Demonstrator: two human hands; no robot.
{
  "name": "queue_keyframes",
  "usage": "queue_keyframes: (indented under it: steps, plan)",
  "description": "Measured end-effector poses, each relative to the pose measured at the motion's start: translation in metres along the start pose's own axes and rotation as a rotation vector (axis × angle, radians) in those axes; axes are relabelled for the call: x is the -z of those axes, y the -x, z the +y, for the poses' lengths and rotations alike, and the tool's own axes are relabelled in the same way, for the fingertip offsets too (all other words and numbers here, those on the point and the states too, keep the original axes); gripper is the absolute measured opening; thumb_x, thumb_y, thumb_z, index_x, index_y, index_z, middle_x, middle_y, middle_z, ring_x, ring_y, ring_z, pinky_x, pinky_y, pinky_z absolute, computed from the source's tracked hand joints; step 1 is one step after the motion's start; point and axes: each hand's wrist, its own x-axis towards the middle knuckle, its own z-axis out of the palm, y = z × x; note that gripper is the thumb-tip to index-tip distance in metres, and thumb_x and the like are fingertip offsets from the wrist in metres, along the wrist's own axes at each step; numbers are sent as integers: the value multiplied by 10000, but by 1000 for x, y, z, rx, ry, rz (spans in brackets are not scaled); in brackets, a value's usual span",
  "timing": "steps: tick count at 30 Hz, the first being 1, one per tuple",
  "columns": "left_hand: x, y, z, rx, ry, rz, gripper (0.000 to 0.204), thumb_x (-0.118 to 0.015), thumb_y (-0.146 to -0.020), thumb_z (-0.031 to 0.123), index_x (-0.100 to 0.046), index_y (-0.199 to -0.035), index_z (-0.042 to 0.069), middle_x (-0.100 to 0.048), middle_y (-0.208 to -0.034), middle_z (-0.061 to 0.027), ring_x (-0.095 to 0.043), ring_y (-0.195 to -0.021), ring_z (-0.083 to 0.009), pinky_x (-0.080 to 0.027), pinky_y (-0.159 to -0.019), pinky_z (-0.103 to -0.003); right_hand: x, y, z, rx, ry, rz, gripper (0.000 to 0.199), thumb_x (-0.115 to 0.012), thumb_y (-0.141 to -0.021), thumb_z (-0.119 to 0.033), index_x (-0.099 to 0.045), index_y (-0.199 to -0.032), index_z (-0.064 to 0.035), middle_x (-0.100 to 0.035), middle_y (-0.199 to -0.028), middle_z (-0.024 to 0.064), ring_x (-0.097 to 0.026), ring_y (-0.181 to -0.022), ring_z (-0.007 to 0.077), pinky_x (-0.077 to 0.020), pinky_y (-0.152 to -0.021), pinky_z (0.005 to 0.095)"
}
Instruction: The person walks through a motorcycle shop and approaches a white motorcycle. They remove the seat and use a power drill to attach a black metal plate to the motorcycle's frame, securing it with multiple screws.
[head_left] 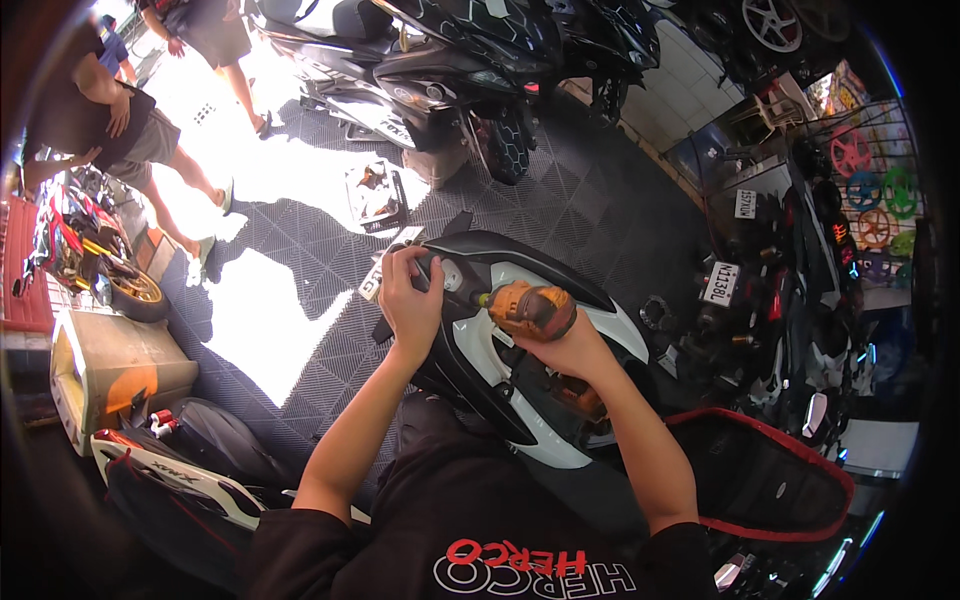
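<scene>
Panel: the black-and-white scooter body panel (520, 340) sits at frame centre, propped against your lap, its nose pointing toward 11 o'clock.
Tool: your right hand (565, 345) is wrapped tight around an orange cordless driver (530, 308), its tip aimed toward 9 o'clock at the panel's upper end.
Left hand: your left hand (410, 300) is clamped over the panel's top edge, fingers curled closed on it.
Handling: judged a light, hollow plastic shell; stiff along its ribs, likely to flex and crack at thin edges, glossy and slippery on the white face. Hold it at the thick black rim, not the painted face.
Edges: the pointed tail at 5 o'clock and the nose at 11 o'clock overhang your knees.
Room: open tiled floor (560, 200) at 12 o'clock; a red-trimmed seat (770, 470) close at 4 o'clock; another fairing (170, 470) at 8 o'clock; parked scooters (450, 70) beyond at 12 o'clock; 2 bystanders at 10 o'clock, well apart.
</scene>
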Motion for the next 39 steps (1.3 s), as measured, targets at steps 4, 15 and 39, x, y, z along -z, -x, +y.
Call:
queue_keyframes:
  steps: [4,15,39]
  plan:
    - [0,0,-4,18,48,9,183,-746,-846,111,-642,-994,83,-483,-811,-35,-505,-652,-176,-433,-599,-343,7,-18,-16,68,107,2,500,-807,-795,-282,-662,-1210,-42,-743,-1085,157,-713,-1082,323,-553,-927,384]
    - [-2,-3,-3,22,89,-4,156,-744,-844,76,-649,-968,75,-479,-819,-39,-496,-679,-160,-430,-601,-323,12,-18,-7,-86,70,-35,455,-817,-813,-199,-649,-1202,-34,-711,-912,58,-658,-742,135,-525,-655,306]
    - [-14,22,30,-744,-645,-581,88,-708,-750,117,-681,-827,86,-619,-864,-42,-625,-864,-209,-452,-807,-393,1,132,79,-282,-386,305,485,-869,-791,-142,-655,-1213,-36,-735,-982,45,-704,-857,127,-578,-771,287]
